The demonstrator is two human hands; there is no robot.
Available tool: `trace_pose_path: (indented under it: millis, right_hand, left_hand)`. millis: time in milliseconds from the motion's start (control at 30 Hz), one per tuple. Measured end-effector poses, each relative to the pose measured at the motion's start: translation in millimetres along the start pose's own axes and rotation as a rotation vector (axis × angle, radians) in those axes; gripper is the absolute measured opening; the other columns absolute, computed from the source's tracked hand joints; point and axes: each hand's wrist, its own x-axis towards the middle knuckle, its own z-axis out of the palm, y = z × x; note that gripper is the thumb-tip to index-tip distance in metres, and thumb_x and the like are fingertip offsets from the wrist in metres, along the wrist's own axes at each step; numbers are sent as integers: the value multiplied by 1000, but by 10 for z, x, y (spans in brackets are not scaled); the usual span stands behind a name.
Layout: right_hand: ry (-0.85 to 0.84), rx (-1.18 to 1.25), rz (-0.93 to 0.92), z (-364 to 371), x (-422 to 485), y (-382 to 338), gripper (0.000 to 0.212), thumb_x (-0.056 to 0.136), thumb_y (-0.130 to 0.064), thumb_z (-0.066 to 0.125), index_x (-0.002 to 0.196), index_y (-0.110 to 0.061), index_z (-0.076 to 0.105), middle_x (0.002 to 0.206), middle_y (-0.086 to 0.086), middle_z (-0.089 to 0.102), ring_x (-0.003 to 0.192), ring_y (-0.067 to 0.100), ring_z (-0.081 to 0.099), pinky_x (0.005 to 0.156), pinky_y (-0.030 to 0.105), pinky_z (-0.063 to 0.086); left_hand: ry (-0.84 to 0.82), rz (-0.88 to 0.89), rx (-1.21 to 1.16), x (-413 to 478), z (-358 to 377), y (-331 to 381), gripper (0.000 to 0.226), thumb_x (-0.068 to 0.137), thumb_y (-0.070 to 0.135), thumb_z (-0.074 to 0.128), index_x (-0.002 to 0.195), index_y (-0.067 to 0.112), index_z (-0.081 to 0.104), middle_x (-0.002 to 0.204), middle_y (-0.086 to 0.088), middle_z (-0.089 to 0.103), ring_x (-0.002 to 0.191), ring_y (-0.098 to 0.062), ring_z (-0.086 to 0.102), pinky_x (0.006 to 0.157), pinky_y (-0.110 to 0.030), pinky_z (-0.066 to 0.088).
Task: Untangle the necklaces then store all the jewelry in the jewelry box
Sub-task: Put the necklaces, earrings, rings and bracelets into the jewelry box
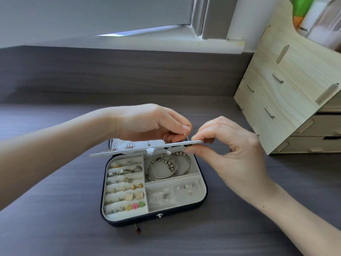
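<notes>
just under the fingertips of the left hand [147, 122], which pinch a tiny earring [186, 136], the earring panel [140, 149] lies level over the open jewelry box [129, 221], its end pinched between thumb and forefinger of the right hand [227, 145], likely to steady it while the post goes in.

I'm at a desk in a home: the dark wood-grain desktop [55, 209] runs back to a matching upstand [129, 71] under a white window sill [147, 42] and window frame [199, 15], with daylight coming through. To my right stands a pale slot-together wooden organizer [287, 89] with drawers [321, 126]. Before me lies an open jewelry box [125, 223] of personal pieces: rings [125, 171], earrings [132, 196] and bangles [162, 169].
</notes>
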Motion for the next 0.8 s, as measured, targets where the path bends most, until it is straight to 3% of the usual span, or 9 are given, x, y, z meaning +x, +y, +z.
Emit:
trace_pose_path:
  millis: [233,567,800]
  right_hand:
    - [5,22,23,4,5,-1,16,74,-19,75,75,-5,68,79,-8,60,76,3,54,74,14,41]
    - [2,22,21,-2,7,-2,15,75,-20,75,76,-6,69,77,-4,62,75,7,55,72,16,43]
    - [0,27,23,-3,16,-12,12,74,-19,75,77,-8,69,77,-6,62,75,6,55,71,16,43]
  left_hand:
    - [17,5,-77,9,25,16,22,82,15,43,61,12,39,80,-18,18,78,-34,17,78,-41,24]
    - [0,-6,-71,19,4,5,13,79,14,44,74,3,50,72,-9,33,67,-22,26,70,-33,27]
    - [23,-7,-25,-4,-16,24,19,81,14,48,66,5,55,67,-2,45,62,-11,40,65,-22,37]
